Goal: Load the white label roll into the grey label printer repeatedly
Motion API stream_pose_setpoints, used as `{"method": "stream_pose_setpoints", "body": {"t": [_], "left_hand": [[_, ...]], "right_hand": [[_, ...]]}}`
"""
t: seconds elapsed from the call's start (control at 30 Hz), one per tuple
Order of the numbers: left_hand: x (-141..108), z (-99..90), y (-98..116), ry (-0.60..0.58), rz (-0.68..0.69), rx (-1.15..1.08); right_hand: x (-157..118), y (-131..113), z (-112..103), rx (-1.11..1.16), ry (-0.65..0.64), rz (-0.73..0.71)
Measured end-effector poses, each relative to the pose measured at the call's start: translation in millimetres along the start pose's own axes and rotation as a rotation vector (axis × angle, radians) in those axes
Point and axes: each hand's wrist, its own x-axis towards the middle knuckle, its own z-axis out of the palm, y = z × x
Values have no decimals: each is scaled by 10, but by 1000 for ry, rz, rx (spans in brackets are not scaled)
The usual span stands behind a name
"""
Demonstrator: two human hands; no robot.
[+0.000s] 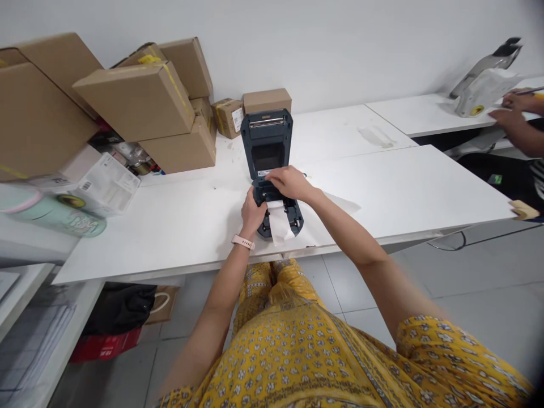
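Note:
A dark label printer stands on the white table with its lid tipped up and back. A strip of white label paper runs out over its front edge. Along the printer's left side, my left hand is closed on the body, thumb at the inner rim near the paper. My right hand reaches over the open bay from the right, fingers bent together and pointing down by the hinge. What those fingers hold, if anything, is hidden.
Cardboard boxes are stacked at the back left, with a white box and a mint bottle before them. White paper lies right of the printer. At far right a co-worker's hands are beside a white package.

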Motion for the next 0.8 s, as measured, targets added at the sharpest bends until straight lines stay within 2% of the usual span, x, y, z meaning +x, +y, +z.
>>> {"method": "stream_pose_setpoints", "body": {"t": [0.07,0.17,0.27,0.43,0.5,0.57,0.7,0.73,0.8], "left_hand": [[6,5,-6,12,11,4],[2,0,-11,17,21,5],[-8,-22,-7,5,28,21],[-14,-39,-7,8,24,40],[-13,-31,-21,13,20,30],[-12,-20,-41,15,26,10],[-12,0,-79,25,43,-28],[-13,2,-85,29,44,-28],[-16,5,-90,32,43,-20]], "right_hand": [[-1,15,89,-89,-284,-26],[47,31,200,-150,-554,-66],[99,24,283,-139,-668,-89],[156,52,281,-107,-712,-93],[115,104,185,22,-671,-89],[-30,168,38,289,-548,-96],[-692,260,-212,863,-63,-35],[-901,274,-217,943,52,20],[-1292,302,-128,1012,196,184]]}}
